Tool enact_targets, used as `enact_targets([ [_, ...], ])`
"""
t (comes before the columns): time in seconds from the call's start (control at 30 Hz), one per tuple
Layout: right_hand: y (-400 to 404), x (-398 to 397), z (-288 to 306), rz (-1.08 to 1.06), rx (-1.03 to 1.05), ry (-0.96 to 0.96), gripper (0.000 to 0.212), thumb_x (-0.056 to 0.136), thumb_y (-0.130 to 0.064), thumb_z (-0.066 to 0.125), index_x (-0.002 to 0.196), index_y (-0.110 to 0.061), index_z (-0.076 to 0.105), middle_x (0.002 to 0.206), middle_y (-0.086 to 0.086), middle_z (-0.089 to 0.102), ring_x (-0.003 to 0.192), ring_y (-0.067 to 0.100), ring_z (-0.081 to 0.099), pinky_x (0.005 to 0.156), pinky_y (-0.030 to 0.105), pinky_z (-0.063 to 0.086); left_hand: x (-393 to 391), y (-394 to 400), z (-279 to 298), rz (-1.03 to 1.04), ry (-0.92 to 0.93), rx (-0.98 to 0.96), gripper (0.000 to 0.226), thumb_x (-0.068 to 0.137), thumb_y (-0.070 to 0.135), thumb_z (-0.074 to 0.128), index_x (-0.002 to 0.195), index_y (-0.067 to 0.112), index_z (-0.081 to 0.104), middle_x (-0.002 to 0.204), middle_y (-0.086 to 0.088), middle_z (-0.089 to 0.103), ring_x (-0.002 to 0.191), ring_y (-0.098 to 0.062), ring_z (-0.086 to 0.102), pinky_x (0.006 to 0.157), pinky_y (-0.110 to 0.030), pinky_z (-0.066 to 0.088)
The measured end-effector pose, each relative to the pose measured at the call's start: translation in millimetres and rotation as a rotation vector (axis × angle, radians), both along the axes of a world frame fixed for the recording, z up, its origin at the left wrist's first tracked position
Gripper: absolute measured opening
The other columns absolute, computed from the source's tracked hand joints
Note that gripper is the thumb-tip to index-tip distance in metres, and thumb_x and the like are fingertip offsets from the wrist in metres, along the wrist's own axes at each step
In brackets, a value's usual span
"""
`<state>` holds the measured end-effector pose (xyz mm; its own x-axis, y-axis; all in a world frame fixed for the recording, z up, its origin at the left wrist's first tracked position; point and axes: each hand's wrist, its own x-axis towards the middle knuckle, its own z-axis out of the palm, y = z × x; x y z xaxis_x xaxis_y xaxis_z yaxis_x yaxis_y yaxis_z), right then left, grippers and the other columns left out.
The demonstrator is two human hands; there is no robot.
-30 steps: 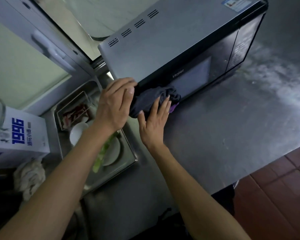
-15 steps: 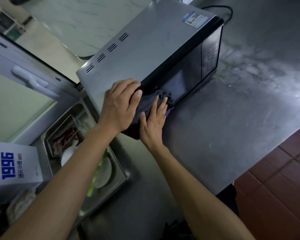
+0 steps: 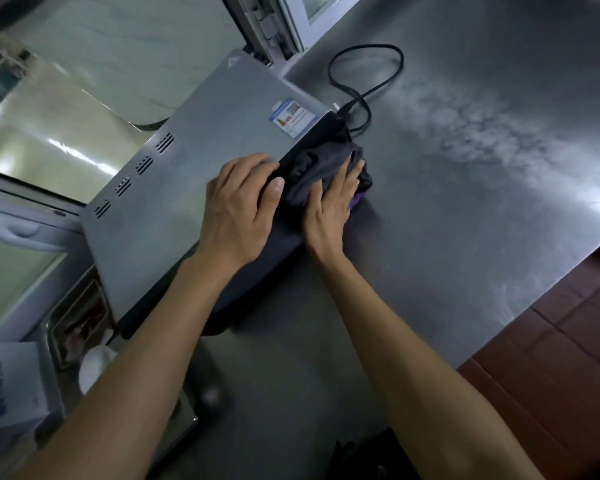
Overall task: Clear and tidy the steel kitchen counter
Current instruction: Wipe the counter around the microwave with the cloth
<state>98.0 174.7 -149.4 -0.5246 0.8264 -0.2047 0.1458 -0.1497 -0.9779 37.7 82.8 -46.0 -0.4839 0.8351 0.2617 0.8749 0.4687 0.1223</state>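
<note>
1. Head view: right hand point(image 3: 329, 206), fingers straight, presses a crumpled dark grey cloth point(image 3: 321, 164) against the black front face of the silver box-shaped microwave point(image 3: 201, 161).
2. Left hand point(image 3: 239, 209) lies flat on the microwave's top front edge, holding nothing, just left of the cloth.
3. Judgement: the unwiped face runs along the microwave's long axis; right hand is nearer.

floor point(image 3: 551, 358): we see red-brown tiles | wall point(image 3: 125, 46): pale marbled panel | window frame point(image 3: 284, 22): white, top | light: dim
</note>
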Motion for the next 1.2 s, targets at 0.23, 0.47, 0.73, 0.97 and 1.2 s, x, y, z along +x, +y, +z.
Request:
enact_targets([
  [0.23,25.1,2.8,-8.2,-0.025,-0.021,0.021,0.066,0.101,-0.039,0.035,0.158,-0.027,0.004,0.166,-0.005,-0.008,0.152,0.016,-0.011,0.122,0.049,0.000,1.1,16.7,-4.9,0.006,0.031,0.037,0.045,0.106,0.038,0.032,0.130,0.013,0.061,0.135,-0.003,0.058,0.125,-0.021,0.051,0.099,-0.043,0.044],
  [0.47,-28.6,1.6,-25.4,0.015,-0.103,0.011,0.065,0.102,-0.043,0.027,0.159,-0.026,0.001,0.166,-0.003,-0.013,0.151,0.012,-0.013,0.121,0.041,-0.003,10.0,-25.2,-9.5,-0.015,0.053,-0.010,0.046,0.107,0.038,0.033,0.139,0.013,0.055,0.145,-0.005,0.052,0.135,-0.021,0.045,0.107,-0.044,0.039],
  [0.73,-134.7,-2.4,-45.9,0.049,-0.184,-0.002,0.061,0.107,-0.035,0.029,0.158,-0.022,-0.001,0.166,0.003,-0.013,0.152,0.019,-0.010,0.118,0.032,-0.005,10.9,-133.1,-7.6,0.041,0.077,-0.028,0.045,0.107,0.037,0.035,0.139,0.013,0.054,0.144,-0.005,0.052,0.133,-0.021,0.046,0.104,-0.043,0.040],
  [0.97,-232.1,-6.7,-39.7,0.029,-0.159,0.001,0.063,0.106,-0.030,0.034,0.158,-0.019,0.001,0.166,0.006,-0.010,0.152,0.021,-0.006,0.119,0.031,-0.003,10.0,-223.7,-10.3,0.062,0.092,-0.008,0.044,0.107,0.032,0.039,0.140,0.007,0.054,0.143,-0.009,0.052,0.132,-0.024,0.046,0.109,-0.043,0.039],
  [1.2,-306.7,7.1,-30.7,0.045,-0.179,0.100,0.068,0.099,-0.038,0.050,0.157,-0.027,0.018,0.166,-0.001,0.004,0.151,0.017,0.006,0.123,0.038,0.010,18.9,-258.7,-14.0,0.061,0.044,0.015,0.043,0.107,0.027,0.040,0.141,0.002,0.052,0.147,-0.012,0.048,0.139,-0.026,0.042,0.114,-0.045,0.035],
])
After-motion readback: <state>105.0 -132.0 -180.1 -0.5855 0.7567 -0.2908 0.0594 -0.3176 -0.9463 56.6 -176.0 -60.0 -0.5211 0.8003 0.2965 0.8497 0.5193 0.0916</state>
